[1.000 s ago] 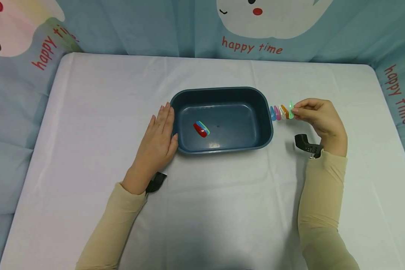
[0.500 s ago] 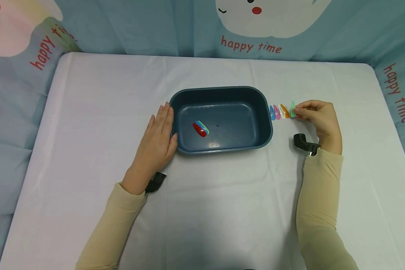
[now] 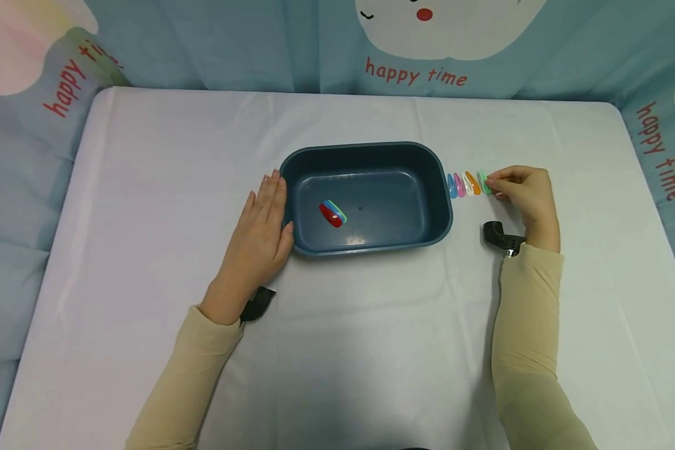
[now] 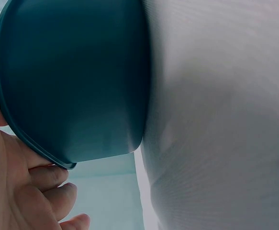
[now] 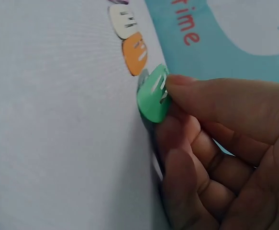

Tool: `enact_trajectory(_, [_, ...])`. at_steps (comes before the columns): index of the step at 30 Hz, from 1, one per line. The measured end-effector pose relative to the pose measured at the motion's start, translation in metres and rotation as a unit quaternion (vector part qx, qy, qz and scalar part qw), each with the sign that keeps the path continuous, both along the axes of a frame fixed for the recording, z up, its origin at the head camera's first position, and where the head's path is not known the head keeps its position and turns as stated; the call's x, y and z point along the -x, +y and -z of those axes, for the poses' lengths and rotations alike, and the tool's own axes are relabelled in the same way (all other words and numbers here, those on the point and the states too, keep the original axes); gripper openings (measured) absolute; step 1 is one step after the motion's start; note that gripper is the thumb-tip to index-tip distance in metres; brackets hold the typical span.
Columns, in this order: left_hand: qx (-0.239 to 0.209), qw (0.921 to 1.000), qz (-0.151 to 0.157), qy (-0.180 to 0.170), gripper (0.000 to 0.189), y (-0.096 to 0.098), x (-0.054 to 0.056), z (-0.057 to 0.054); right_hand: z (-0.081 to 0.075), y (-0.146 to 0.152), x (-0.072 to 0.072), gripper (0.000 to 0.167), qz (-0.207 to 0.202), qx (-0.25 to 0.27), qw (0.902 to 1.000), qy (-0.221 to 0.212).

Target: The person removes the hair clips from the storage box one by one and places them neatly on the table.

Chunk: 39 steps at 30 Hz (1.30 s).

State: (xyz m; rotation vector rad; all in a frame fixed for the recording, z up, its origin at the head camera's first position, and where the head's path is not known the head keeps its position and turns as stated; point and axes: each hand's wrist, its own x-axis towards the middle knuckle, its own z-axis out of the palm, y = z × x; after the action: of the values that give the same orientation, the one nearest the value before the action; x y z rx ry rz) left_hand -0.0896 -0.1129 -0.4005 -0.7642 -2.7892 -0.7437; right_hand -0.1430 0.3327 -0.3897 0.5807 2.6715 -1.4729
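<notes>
My left hand (image 3: 259,228) lies with straight fingers along the left end of a dark blue plastic bin (image 3: 365,147); the left wrist view shows fingertips (image 4: 50,176) right at its rim. My right hand (image 3: 525,190) pinches a green snap hair clip (image 5: 153,96) between thumb and fingers, close to the cloth. The clip stands at the right end of a row with an orange hair clip (image 3: 472,182), a white hair clip (image 3: 468,185), a pink hair clip (image 3: 459,185) and a blue hair clip (image 3: 452,186), which sits by the bin's right wall.
Inside the bin lie a red hair clip (image 3: 330,215) and, against it, blue and green clips (image 3: 337,210). A white cloth (image 3: 360,350) covers the table. Behind it hangs a blue printed curtain (image 3: 247,50). Black wrist mounts (image 3: 500,237) stick out from both sleeves.
My right hand has shifted slightly left with the green hair clip, which first moved away from the orange one and is now close beside it again. My left hand keeps its place.
</notes>
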Motion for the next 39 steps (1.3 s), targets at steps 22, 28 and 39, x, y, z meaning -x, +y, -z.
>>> enact_trajectory(22, [0.001,1.0000,0.001,-0.003,0.061,-0.0004,0.0006,0.0005,0.0002,-0.0102,0.0028,0.010,0.008,-0.059,0.9982,0.009])
enact_trajectory(28, [0.000,1.0000,0.001,0.000,0.062,0.0000,0.0016,0.0009,-0.0001,-0.0105,0.0020,0.012,0.014,-0.060,0.9980,0.018])
enact_trajectory(39, [-0.001,1.0000,-0.001,0.000,0.062,-0.0001,0.0004,0.0009,0.0011,-0.0092,0.0017,0.027,0.008,-0.050,0.9986,0.012])
